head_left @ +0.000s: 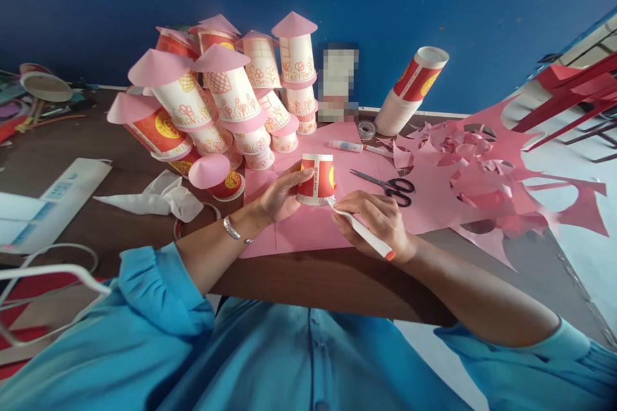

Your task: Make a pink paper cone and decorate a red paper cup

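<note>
My left hand (284, 192) is closed around the side of a small red and white paper cup (315, 181) with a yellow emblem. The cup's wider end faces down, toward me. In my right hand (373, 215) is a white marker (364, 236) with an orange-red back end. Its tip meets or nearly meets the cup's lower edge; I cannot tell whether it touches. Beneath both hands lies a pink paper sheet (299, 234). Black-handled scissors (385, 186) rest just beyond my right hand.
Stacked cups with pink cone tops (224, 87) stand at the back left. Toward the back right are a cup stack (398, 112), a tape roll (366, 130) and a white tube (346, 146). Cut pink scraps (434, 186) spread rightward. A crumpled white tissue (166, 196) lies left.
</note>
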A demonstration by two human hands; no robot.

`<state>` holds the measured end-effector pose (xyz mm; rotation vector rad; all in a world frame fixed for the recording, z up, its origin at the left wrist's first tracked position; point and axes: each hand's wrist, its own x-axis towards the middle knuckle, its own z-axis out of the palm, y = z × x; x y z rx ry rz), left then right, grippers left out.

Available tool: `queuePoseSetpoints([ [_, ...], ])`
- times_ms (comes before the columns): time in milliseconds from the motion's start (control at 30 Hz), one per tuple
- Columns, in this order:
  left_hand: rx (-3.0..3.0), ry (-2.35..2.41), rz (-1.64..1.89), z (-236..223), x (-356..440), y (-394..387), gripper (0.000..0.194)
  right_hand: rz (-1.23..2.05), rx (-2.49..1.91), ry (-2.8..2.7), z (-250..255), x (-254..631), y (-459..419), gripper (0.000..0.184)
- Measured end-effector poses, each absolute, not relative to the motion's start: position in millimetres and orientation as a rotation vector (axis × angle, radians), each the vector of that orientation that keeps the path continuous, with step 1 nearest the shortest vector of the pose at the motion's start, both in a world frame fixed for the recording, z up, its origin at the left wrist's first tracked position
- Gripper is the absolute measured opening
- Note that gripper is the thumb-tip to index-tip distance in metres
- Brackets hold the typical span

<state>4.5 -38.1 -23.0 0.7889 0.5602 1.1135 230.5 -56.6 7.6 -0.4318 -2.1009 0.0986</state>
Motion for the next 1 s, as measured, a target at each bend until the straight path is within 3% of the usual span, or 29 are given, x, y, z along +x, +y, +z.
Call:
queuePoseSetpoints([
  [767,0.884,0.597,1.091,-21.0,4.6,-37.8,0.033,0.070,-0.447,-2.112,5.4,229.7,-54.0,0.010],
  [1000,0.853,0.603,1.072,-20.6,4.6,-38.9,0.036,0.071,-0.478,-2.065,4.5,227.8,-54.0,0.017],
])
